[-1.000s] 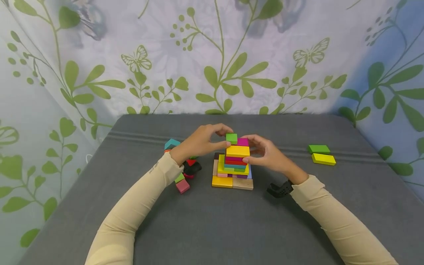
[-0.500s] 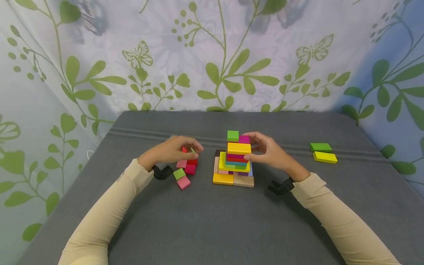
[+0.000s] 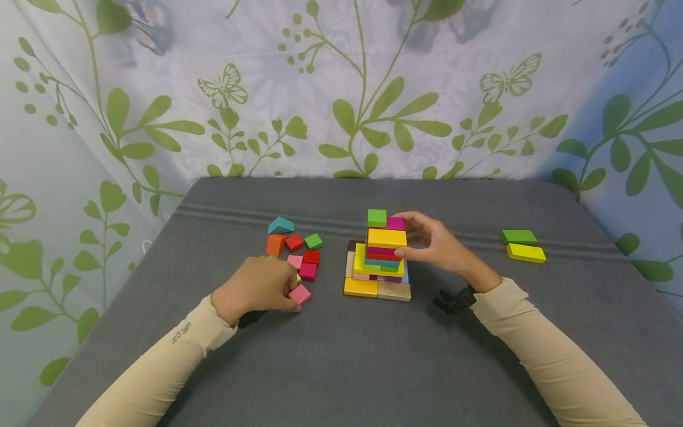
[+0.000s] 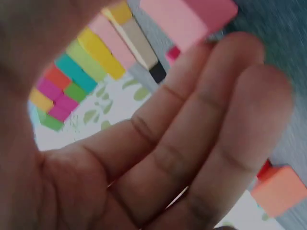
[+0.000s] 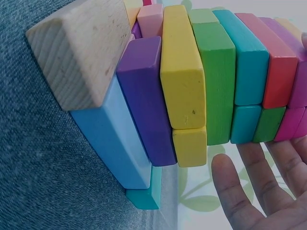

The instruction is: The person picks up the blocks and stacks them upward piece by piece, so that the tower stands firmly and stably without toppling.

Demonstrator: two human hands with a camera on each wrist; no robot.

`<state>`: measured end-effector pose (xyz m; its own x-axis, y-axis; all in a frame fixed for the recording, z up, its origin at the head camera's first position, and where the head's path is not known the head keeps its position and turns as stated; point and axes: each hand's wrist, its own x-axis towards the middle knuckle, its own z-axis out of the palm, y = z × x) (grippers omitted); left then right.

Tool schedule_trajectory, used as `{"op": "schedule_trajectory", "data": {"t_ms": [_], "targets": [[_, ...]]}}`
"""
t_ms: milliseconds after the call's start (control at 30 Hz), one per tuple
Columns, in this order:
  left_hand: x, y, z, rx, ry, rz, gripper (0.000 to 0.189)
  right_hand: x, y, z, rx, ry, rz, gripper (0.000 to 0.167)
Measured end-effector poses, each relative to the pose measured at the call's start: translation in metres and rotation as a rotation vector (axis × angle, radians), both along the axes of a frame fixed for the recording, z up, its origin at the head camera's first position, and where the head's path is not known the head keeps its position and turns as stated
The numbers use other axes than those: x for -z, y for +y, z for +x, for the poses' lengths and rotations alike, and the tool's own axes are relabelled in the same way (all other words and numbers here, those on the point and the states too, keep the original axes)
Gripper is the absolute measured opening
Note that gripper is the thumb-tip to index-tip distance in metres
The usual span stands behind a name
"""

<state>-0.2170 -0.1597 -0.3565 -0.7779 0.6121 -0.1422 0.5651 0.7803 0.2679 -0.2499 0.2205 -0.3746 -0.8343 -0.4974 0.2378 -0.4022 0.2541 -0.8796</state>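
My left hand (image 3: 261,286) is at the near end of the loose blocks, thumb and fingers around a small pink block (image 3: 300,294). The same pink block (image 4: 192,21) shows above the fingertips in the left wrist view. A stepped tower of coloured wooden blocks (image 3: 386,238) stands mid-table, with a small green block (image 3: 377,217) beside a magenta one (image 3: 395,223) on top. Against the tower's right side is my right hand (image 3: 434,246), thumb at the front and index finger reaching behind. In the right wrist view, its relaxed fingers (image 5: 254,184) lie along the upper layers.
Left of the tower lie loose blocks: a blue roof-shaped one (image 3: 280,225), an orange one (image 3: 275,244), a green one (image 3: 313,241) and several red and pink ones. A flat green block (image 3: 519,237) and a yellow block (image 3: 526,253) lie right on the grey table (image 3: 341,367).
My left hand has left the small green block atop the tower, moved left over the loose blocks, then come nearer to the pink block. The right hand has stayed at the tower.
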Motion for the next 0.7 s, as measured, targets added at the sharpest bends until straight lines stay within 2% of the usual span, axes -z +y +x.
{"op": "schedule_trajectory", "data": {"t_ms": [100, 200, 300, 400, 500, 633, 700], "targets": [[0.004, 0.008, 0.003, 0.042, 0.07, -0.006, 0.027, 0.0, 0.0, 0.0, -0.001, 0.004, 0.0, 0.059], [0.005, 0.016, 0.002, 0.081, 0.09, 0.024, 0.016, 0.0, 0.0, 0.0, 0.0, 0.006, 0.004, 0.059], [0.002, 0.021, -0.005, 0.118, 0.075, 0.104, 0.018, 0.0, 0.0, 0.001, -0.001, 0.008, 0.006, 0.059], [-0.007, 0.026, -0.013, 0.145, 0.061, 0.222, 0.021, 0.0, 0.0, 0.001, -0.004, 0.014, 0.007, 0.059], [-0.023, 0.031, -0.022, 0.155, 0.066, 0.345, 0.023, 0.0, -0.001, 0.002, -0.009, 0.019, 0.003, 0.059], [-0.044, 0.039, -0.035, 0.168, 0.094, 0.505, 0.026, 0.0, 0.0, 0.002, -0.011, 0.022, -0.001, 0.059], [-0.05, 0.047, -0.041, 0.184, 0.103, 0.58, 0.027, 0.0, 0.0, 0.002, -0.009, 0.023, 0.0, 0.059]]}}
